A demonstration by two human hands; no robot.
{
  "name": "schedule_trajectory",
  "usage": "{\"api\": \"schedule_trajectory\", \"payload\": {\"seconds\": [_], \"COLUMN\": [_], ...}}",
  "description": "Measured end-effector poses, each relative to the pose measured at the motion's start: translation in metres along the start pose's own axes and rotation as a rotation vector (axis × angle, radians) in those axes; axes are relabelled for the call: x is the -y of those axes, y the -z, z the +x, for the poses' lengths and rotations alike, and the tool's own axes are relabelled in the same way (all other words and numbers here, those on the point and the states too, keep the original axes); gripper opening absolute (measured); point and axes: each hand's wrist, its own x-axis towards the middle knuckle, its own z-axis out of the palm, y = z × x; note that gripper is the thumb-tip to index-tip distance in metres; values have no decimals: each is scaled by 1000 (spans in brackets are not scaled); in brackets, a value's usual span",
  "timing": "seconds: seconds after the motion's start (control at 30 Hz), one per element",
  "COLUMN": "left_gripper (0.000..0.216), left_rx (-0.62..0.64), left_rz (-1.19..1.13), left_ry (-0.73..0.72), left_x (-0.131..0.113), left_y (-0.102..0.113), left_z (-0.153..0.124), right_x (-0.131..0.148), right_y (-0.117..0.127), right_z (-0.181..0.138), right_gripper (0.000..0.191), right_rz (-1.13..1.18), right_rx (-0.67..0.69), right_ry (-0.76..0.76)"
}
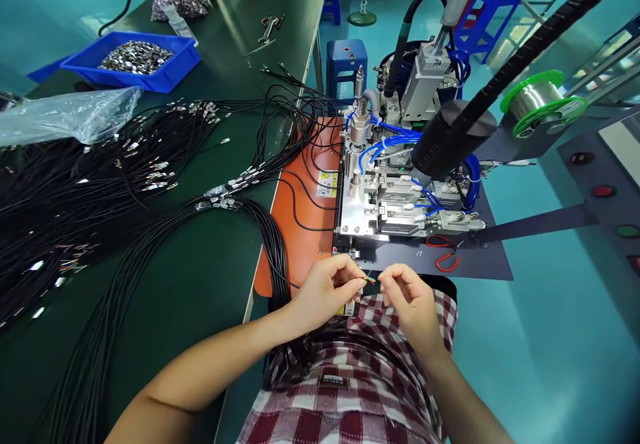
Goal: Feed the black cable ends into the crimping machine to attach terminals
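Note:
My left hand (336,289) is closed in a pinch on a cable, whose thin coloured wire ends (371,279) stick out past the fingertips. Just to the right, my right hand (407,292) has its thumb and fingers curled close together beside those wire ends; whatever lies between them is too small to make out. Both hands are in front of a metal machine (363,211) with blue air hoses. A bundle of black cables (270,237) hangs over the table edge to the left of my left hand.
On the green table (175,284) lie heaps of black cables (100,171) with metal connectors. A blue bin (170,74) holds small metal parts. Red-handled snips (447,262) rest by the machine. A black tube (540,44) slants overhead, near a green wire spool (547,101).

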Motion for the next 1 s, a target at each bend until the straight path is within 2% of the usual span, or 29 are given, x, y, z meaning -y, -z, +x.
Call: {"api": "schedule_trajectory", "payload": {"seconds": [0.1, 0.37, 0.67, 0.83, 0.93, 1.0], "left_gripper": [17, 21, 26, 27, 28, 29], "left_rx": [-28, -2, 29, 100, 38, -29], "left_rz": [-44, -74, -196, -310, -324, -299], "left_ry": [34, 157, 87, 178, 192, 183], "left_x": [2, -3, -3, 1, 6, 9], "left_y": [0, 1, 6, 7, 6, 3], "left_z": [0, -1, 1, 3, 4, 4], "right_x": [-2, -8, -15, -20, -23, -27], "right_y": [-6, -16, -21, -17, -17, -20], "right_z": [1, 7, 9, 13, 14, 12], "right_gripper": [20, 17, 13, 14, 13, 13], "right_rz": [72, 266, 237, 209, 182, 139], "right_rx": [53, 46, 102, 193, 203, 160], "right_ry": [-33, -105, -11, 24, 45, 61]}}
